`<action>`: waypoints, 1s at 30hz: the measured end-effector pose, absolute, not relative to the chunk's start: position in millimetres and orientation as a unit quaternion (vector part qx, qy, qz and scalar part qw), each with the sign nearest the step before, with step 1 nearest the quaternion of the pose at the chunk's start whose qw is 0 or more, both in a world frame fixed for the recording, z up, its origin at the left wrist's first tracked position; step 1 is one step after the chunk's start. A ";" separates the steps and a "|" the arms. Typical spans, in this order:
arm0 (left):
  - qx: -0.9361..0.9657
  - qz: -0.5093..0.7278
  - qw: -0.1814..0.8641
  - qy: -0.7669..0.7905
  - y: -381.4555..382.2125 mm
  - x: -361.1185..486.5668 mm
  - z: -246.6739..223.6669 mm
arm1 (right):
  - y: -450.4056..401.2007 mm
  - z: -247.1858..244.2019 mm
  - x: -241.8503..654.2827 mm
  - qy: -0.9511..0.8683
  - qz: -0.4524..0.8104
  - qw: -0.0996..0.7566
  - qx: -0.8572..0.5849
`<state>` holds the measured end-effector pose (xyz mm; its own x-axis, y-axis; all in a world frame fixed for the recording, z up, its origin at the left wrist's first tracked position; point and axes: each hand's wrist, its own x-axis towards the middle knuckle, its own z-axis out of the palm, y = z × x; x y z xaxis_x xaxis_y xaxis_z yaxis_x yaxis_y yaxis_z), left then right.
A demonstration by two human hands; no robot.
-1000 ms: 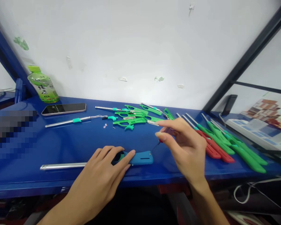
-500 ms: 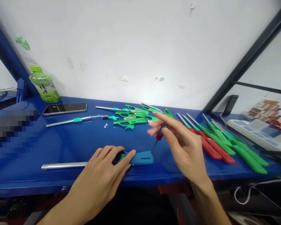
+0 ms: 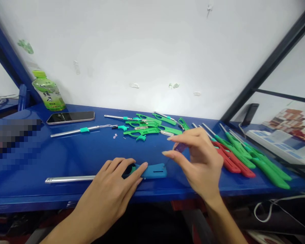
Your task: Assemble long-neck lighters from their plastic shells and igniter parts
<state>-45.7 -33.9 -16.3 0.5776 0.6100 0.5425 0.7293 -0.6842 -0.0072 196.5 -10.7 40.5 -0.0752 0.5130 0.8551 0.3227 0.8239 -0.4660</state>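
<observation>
Blue long-nosed lighter (image 3: 152, 174) flat on the worktop (image 3: 66, 156), near the front edge, metal tube (image 3: 71, 179) pointing left. Left hand (image 3: 114, 183) curled over it, pinning it down. Right hand (image 3: 203, 162) half open, thumb and forefinger apart, screwdriver (image 3: 180, 147) loosely held inside; tip contact too fine to tell. Risks: loose grip or a slanted tip could let the screwdriver skid, scratching the handle or jabbing the left hand. Light pressure could let the lighter twist. Tiny loose parts (image 3: 115, 136) near the green lighter pieces (image 3: 154, 130) could get lost if bumped.
</observation>
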 end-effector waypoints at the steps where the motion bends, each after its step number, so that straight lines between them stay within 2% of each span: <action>1: -0.881 -0.258 0.116 -0.380 -33.9 -45.6 -16.3 | -12.0 42.2 198.2 -0.741 0.082 0.601 -0.289; 5: -0.881 -0.258 0.114 -0.380 -34.7 -46.2 -16.4 | -16.3 46.4 201.4 -0.764 0.134 0.566 -0.281; 9: -0.881 -0.258 0.119 -0.378 -34.7 -46.5 -16.4 | -14.2 44.4 199.5 -0.730 0.064 0.619 -0.283; 11: -0.881 -0.260 0.124 -0.377 -34.1 -46.1 -16.3 | -13.6 43.9 199.9 -0.731 0.045 0.615 -0.291; 16: -0.881 -0.261 0.123 -0.376 -33.9 -46.0 -16.3 | -15.4 44.7 202.0 -0.735 0.149 0.590 -0.298; 19: -0.880 -0.264 0.125 -0.374 -34.9 -46.8 -16.7 | -14.4 44.8 201.4 -0.724 0.144 0.607 -0.295; 24: -0.882 -0.259 0.119 -0.376 -34.8 -46.6 -17.2 | -14.2 46.2 203.3 -0.746 0.159 0.569 -0.308; 30: -0.880 -0.265 0.121 -0.376 -33.9 -45.1 -16.5 | -15.0 43.7 204.6 -0.753 0.149 0.567 -0.298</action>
<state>-45.1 -33.9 -16.5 0.5763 0.5978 0.5572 0.7259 -0.6877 -0.0130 204.6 -15.0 43.7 -0.1797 0.6183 0.7651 0.2806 0.7777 -0.5626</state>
